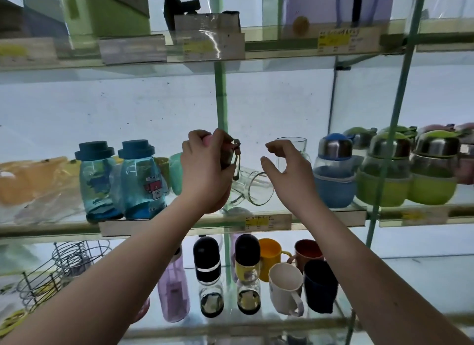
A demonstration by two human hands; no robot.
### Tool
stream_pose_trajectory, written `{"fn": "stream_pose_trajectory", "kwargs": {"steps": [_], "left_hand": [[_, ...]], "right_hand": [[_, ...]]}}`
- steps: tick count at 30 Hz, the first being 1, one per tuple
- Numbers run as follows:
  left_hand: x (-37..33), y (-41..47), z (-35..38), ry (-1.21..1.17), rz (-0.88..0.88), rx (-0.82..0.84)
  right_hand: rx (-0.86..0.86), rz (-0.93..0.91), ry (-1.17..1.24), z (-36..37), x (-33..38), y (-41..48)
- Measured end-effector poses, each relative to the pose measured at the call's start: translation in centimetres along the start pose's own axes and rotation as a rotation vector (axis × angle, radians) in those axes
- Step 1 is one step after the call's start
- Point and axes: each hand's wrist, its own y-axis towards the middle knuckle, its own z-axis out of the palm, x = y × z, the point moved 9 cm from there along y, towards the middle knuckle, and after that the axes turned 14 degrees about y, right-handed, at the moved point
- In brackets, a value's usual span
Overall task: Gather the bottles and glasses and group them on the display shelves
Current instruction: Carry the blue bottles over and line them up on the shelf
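My left hand grips a small bottle with a metal clip loop at its top, held over the middle glass shelf; most of the bottle is hidden behind the hand. My right hand hovers beside it with thumb and fingers curved apart, holding nothing. Between the hands a clear glass mug lies on its side on the shelf. An upright clear glass stands behind my right hand. Two blue bottles stand to the left.
A blue-sleeved bottle and green-sleeved bottles stand at the right. The lower shelf holds dark-capped bottles, a purple bottle, coloured mugs and a wire rack. A green post runs behind the hands.
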Motion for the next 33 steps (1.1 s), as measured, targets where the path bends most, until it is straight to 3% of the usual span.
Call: {"fn": "stream_pose_trajectory", "kwargs": {"steps": [8,13,20,33], "left_hand": [[-3.9,1.7,0.2,-0.063,0.004,0.015],[-5.0,2.0,0.2,-0.012,-0.017,0.007],[-6.1,1.9,-1.2,0.063,-0.063,-0.043],[-7.3,0.0,-3.0,0.03,-0.048,-0.071]], "right_hand": [[-0.045,-0.095,-0.173,-5.8,-0.4,3.3],[-0.072,-0.025,-0.421,-10.2,-3.1,6.2],[0.147,-0.025,-0.795,-8.7,-5.5,6.6],[0.161,-0.204,-0.998,-9.0,-0.8,4.2]]}}
